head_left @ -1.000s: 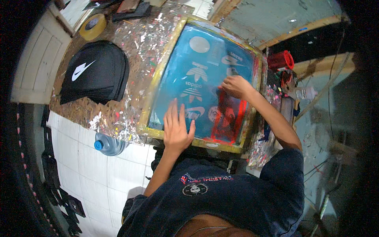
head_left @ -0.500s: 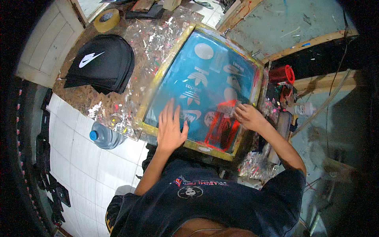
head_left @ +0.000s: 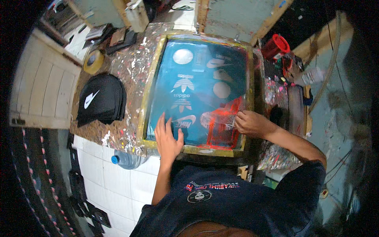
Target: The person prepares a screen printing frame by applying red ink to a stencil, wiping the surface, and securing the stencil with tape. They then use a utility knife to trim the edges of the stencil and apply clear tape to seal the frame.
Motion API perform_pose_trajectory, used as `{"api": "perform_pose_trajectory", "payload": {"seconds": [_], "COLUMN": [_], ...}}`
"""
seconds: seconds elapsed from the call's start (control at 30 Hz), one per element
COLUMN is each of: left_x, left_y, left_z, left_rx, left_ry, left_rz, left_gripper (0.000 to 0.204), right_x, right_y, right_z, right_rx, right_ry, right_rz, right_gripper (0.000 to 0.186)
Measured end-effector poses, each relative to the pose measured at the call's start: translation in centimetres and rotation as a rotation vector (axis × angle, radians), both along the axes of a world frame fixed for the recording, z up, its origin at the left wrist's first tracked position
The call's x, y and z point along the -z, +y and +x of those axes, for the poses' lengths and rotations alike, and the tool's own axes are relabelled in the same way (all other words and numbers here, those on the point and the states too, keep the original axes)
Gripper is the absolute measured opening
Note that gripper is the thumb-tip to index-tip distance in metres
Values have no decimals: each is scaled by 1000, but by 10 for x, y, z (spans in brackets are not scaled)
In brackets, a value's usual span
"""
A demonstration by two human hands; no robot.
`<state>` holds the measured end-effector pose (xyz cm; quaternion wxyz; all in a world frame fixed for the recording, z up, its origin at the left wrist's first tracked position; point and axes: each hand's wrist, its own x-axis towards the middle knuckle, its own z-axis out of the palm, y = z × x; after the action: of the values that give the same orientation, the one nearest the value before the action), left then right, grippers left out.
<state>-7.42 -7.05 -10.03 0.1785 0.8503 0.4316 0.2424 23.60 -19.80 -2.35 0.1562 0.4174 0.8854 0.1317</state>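
Note:
A screen-printing frame (head_left: pixel 147 93) with yellow-stained edges lies flat on the bench, its blue mesh (head_left: pixel 162 85) carrying several pale logo stencils. On the mesh's near left corner rests my left hand (head_left: pixel 169 140), open, fingers spread. My right hand (head_left: pixel 254 124) is closed in a pinch over the near right part, at the frame's right side. A shiny, see-through patch shows at its fingertips; what the fingers hold cannot be made out. Around and below that spot, a red ink outline (head_left: pixel 223 147) marks the mesh.
Left of the frame, a stack of black cut pieces (head_left: pixel 103 96) with a white mark lies on the paint-spattered bench (head_left: pixel 132 59). Behind it sits a tape roll (head_left: pixel 94 62). A water bottle (head_left: pixel 127 160) stands below the bench edge. A red container (head_left: pixel 276 46) is at the right.
The whole view has turned, so the frame now appears straighter. My left hand stays spread on the mesh. My right hand remains pinched near the red area, with little movement over the mesh.

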Motion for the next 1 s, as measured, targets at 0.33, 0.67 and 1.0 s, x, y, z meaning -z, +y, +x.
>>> {"api": "perform_pose_trajectory", "payload": {"seconds": [0.33,0.67,1.0], "left_x": [4,7,8], "left_y": [-1,-2,-2], "left_z": [2,0,-2], "left_rx": [39,60,90], "left_ry": [50,31,-7], "left_rz": [25,45,90], "left_gripper": [47,47,46], "right_x": [-13,-85,-175], "right_y": [-47,-97,-153], "right_z": [-32,-87,-99], "right_rx": [-33,214,696], "right_ry": [235,593,532], "right_rz": [-63,-251,-213], "right_gripper": [19,18,17]}}
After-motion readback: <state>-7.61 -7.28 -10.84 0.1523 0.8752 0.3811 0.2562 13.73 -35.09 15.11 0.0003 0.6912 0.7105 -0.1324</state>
